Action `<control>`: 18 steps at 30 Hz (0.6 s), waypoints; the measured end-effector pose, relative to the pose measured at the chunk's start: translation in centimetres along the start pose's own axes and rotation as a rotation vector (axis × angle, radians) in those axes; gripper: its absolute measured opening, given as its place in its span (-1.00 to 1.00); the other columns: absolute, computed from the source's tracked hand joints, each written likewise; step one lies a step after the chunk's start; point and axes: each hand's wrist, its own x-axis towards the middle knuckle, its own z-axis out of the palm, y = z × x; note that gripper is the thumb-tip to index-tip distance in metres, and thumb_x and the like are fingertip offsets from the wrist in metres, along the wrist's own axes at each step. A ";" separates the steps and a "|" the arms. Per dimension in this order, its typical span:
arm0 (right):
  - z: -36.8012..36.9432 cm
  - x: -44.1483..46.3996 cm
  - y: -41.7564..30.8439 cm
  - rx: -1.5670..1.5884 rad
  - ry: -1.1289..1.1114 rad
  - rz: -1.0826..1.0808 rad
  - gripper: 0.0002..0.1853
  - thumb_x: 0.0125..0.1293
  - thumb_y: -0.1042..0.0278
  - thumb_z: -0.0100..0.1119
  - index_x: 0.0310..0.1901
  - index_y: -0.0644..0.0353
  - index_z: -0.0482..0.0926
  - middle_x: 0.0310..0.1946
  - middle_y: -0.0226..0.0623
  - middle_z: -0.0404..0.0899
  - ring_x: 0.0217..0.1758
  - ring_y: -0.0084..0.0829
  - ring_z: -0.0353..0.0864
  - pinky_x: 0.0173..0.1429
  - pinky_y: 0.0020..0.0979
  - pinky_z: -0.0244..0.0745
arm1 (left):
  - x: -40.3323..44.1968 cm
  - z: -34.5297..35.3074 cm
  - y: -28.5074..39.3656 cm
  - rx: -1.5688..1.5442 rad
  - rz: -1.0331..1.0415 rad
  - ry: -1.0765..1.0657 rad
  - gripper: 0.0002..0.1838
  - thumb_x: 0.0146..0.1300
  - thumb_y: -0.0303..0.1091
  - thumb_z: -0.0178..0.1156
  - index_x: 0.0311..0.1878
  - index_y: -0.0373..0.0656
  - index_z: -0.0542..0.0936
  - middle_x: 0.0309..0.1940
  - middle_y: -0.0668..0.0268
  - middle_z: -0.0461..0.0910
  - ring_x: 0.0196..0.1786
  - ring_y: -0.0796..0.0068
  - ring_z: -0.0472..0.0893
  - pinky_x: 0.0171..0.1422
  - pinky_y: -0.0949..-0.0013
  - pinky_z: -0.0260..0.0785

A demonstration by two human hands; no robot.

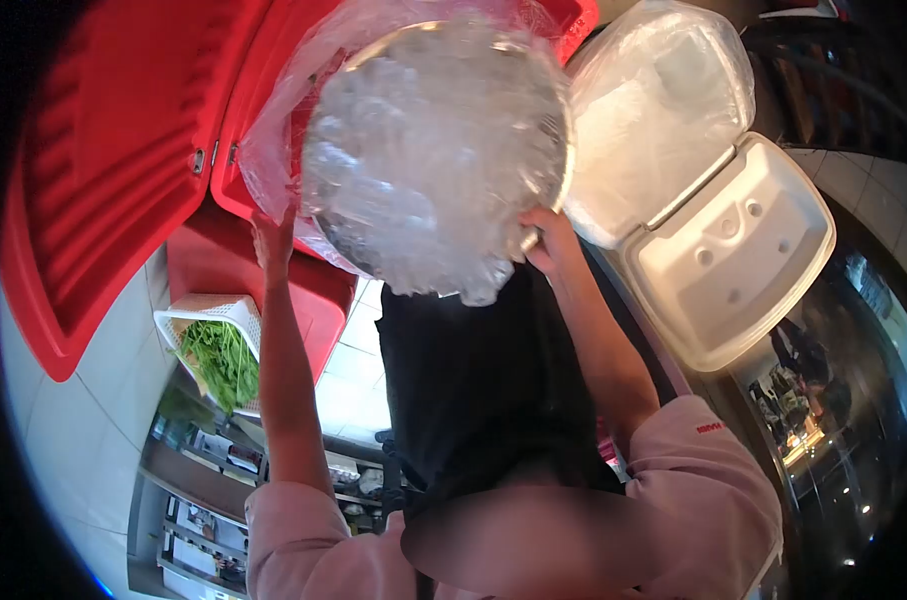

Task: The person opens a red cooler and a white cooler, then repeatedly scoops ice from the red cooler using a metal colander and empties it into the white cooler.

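Observation:
In the upper middle is a round metal-rimmed basin [570, 170] heaped with clear, glassy pieces that look like ice [433, 150]. My right hand [551, 240] is closed on the basin's lower right rim. A clear plastic liner [269, 150] lies around the basin's left and top sides, over a red cooler box [243, 90]. At the lower left of the basin, my left hand [273, 240] is closed at the liner's edge, beside the red box. Its fingertips are partly hidden by the plastic.
A red lid [113, 150] stands open at the left. Below it, a white plastic basket [208, 305] contains green leafy vegetables [223, 360]. To the right are a white foam box [663, 90] lined with plastic and its lid [743, 250]. Metal shelves [203, 490] stand lower left.

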 end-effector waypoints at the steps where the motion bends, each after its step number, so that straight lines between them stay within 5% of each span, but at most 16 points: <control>1: -1.9 -1.0 -0.3 0.023 0.042 0.021 -0.53 -0.10 0.60 0.07 -0.03 0.33 0.37 -0.20 -0.14 0.50 -0.19 -0.22 0.55 -0.08 -0.20 0.51 | -0.1 -1.0 0.9 0.112 -0.034 0.025 -0.12 -0.07 0.21 0.20 0.18 -0.25 0.22 0.06 -0.08 0.36 0.12 -0.09 0.38 0.11 0.00 0.26; 5: -12.2 -5.6 -3.0 0.019 0.009 -0.133 -0.61 -0.06 0.45 0.10 -0.11 0.29 0.42 -0.30 -0.21 0.55 -0.32 -0.31 0.59 -0.14 -0.23 0.56 | -0.5 -3.8 5.7 0.269 0.004 0.311 -0.09 -0.10 0.21 0.22 0.21 -0.22 0.19 0.05 -0.04 0.35 0.10 -0.04 0.38 0.08 0.01 0.30; 6: -12.0 -7.4 -4.0 0.070 0.183 -0.168 -0.59 -0.06 0.46 0.10 -0.08 0.28 0.41 -0.26 -0.22 0.54 -0.24 -0.32 0.59 -0.13 -0.25 0.56 | -0.2 -4.0 6.5 0.290 0.123 0.442 -0.18 -0.08 0.10 0.24 0.18 -0.21 0.25 0.01 0.00 0.37 0.04 -0.01 0.40 0.04 0.02 0.32; 9: -17.0 -11.0 -7.2 -0.060 0.251 -0.405 -0.43 0.00 0.32 0.16 0.09 0.30 0.29 -0.01 -0.15 0.44 0.00 -0.17 0.50 0.06 -0.14 0.47 | 1.8 -4.7 10.4 0.294 0.598 0.576 -0.44 0.03 -0.15 0.19 0.09 -0.18 0.35 -0.03 0.09 0.40 0.04 0.07 0.39 0.10 0.09 0.27; 11: -22.3 -11.1 -9.7 0.138 0.525 -0.371 -0.44 0.08 0.36 0.06 0.15 0.30 0.22 0.04 -0.12 0.38 0.13 -0.16 0.39 0.19 -0.08 0.34 | 4.0 -4.0 13.3 0.258 0.719 0.501 -0.49 0.05 -0.21 0.17 0.08 -0.14 0.35 -0.01 0.13 0.38 0.06 0.11 0.37 0.12 0.10 0.24; 12: -21.1 -10.4 -11.5 0.126 0.558 -0.460 -0.58 0.10 0.40 0.02 0.03 0.29 0.33 -0.04 -0.16 0.42 0.04 -0.20 0.43 0.17 -0.08 0.35 | 5.5 -3.2 14.6 0.248 0.746 0.466 -0.50 0.05 -0.22 0.17 0.08 -0.13 0.35 0.00 0.14 0.38 0.07 0.12 0.37 0.11 0.09 0.24; 14: -28.7 -7.3 -16.0 -0.318 0.801 -0.470 -0.81 0.00 0.51 -0.06 -0.28 0.29 0.41 -0.42 -0.32 0.44 -0.38 -0.29 0.45 -0.27 -0.18 0.45 | 9.0 -1.4 16.9 0.259 0.807 0.417 -0.48 0.04 -0.22 0.18 0.10 -0.11 0.35 0.02 0.16 0.37 0.08 0.14 0.36 0.10 0.08 0.25; 16: -28.1 -1.9 -20.7 -1.122 0.898 -0.497 -0.70 -0.03 0.42 0.02 -0.21 0.34 0.38 -0.49 -0.15 0.46 -0.51 -0.27 0.48 -0.43 -0.22 0.41 | 12.2 0.7 20.0 0.322 0.792 0.352 -0.46 0.05 -0.22 0.17 0.13 -0.12 0.33 0.05 0.14 0.36 0.10 0.10 0.36 0.10 0.09 0.26; 17: -18.1 0.6 -20.9 -1.531 1.155 -0.549 -0.58 0.01 0.35 -0.04 -0.05 0.32 0.31 -0.45 0.00 0.51 -0.36 -0.10 0.56 -0.31 -0.13 0.45 | 13.6 1.8 21.4 0.367 0.741 0.305 -0.45 0.07 -0.23 0.17 0.16 -0.13 0.32 0.07 0.11 0.37 0.12 0.06 0.36 0.10 0.10 0.27; 18: -18.1 3.5 -22.1 -1.860 1.191 -0.423 -0.48 0.03 0.35 -0.08 0.09 0.29 0.21 -0.21 0.11 0.50 -0.21 0.05 0.55 -0.16 -0.02 0.45 | 15.5 3.7 22.1 0.451 0.729 0.325 -0.44 0.07 -0.24 0.16 0.17 -0.13 0.30 0.09 0.12 0.36 0.13 0.09 0.35 0.11 0.10 0.28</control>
